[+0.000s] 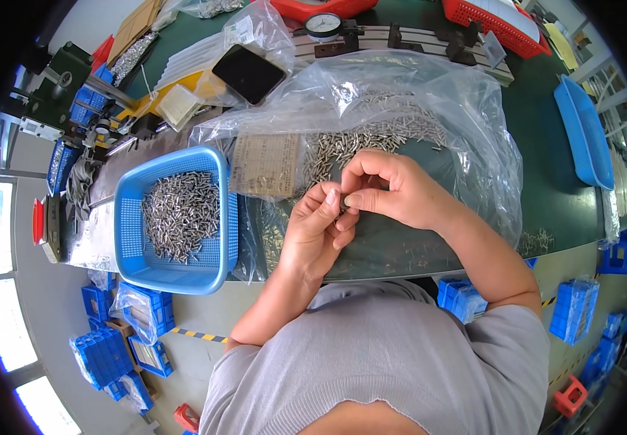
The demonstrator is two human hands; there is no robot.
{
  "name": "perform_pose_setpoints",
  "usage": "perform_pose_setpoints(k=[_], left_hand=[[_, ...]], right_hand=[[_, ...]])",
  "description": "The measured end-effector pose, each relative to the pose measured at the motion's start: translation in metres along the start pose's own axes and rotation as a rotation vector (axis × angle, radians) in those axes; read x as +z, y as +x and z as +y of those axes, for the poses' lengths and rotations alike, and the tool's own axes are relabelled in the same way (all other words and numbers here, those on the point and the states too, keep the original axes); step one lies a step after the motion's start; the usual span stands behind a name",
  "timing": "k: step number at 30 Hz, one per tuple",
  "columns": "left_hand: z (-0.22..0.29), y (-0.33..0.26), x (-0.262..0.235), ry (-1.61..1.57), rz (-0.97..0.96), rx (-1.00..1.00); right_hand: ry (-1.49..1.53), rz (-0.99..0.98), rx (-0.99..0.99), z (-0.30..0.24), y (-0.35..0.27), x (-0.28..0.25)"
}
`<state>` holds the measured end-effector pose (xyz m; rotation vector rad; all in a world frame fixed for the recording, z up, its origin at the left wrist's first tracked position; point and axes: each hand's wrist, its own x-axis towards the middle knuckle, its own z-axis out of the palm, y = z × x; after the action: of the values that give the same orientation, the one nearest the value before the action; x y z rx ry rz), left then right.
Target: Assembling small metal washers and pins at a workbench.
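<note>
My left hand (pixel 318 223) and my right hand (pixel 386 190) meet over the near part of the green bench, fingers curled and tips pinched together. Something small and dark shows between the fingertips, too hidden to name. Just beyond them, a heap of small metal pins (pixel 353 145) spills inside a large clear plastic bag (pixel 473 101). A printed brown card (pixel 264 165) lies beside the heap under the plastic. To the left stands a blue basket (pixel 230 217) holding many similar metal pins (pixel 181 216).
A black phone (pixel 249 74) rests on plastic behind the bag. Further back are a dial gauge (pixel 323 26) on a metal rail and a red basket (pixel 498 29). A blue tray (pixel 583 132) is at the right edge; a green machine (pixel 59 80) stands left.
</note>
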<state>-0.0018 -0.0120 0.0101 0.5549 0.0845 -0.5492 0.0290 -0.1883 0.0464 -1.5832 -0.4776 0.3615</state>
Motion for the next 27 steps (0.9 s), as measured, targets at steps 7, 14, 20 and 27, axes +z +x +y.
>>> perform_pose_setpoints(k=[7,14,20,27], left_hand=[[0.0,0.0019,-0.0063,-0.021,-0.018,-0.017],[-0.0011,0.0025,-0.005,-0.06,-0.012,0.008],[-0.0004,0.0022,-0.0043,-0.012,-0.018,0.025],[-0.0006,0.0022,-0.0052,-0.095,-0.047,0.011]], right_hand=[[0.02,-0.008,0.046,0.0022,0.0001,-0.0006],[-0.196,0.037,-0.067,-0.0054,-0.0016,0.0026],[-0.001,0.241,-0.058,-0.0039,0.0025,-0.0016],[-0.047,0.135,-0.116,-0.0001,-0.0001,0.0029]])
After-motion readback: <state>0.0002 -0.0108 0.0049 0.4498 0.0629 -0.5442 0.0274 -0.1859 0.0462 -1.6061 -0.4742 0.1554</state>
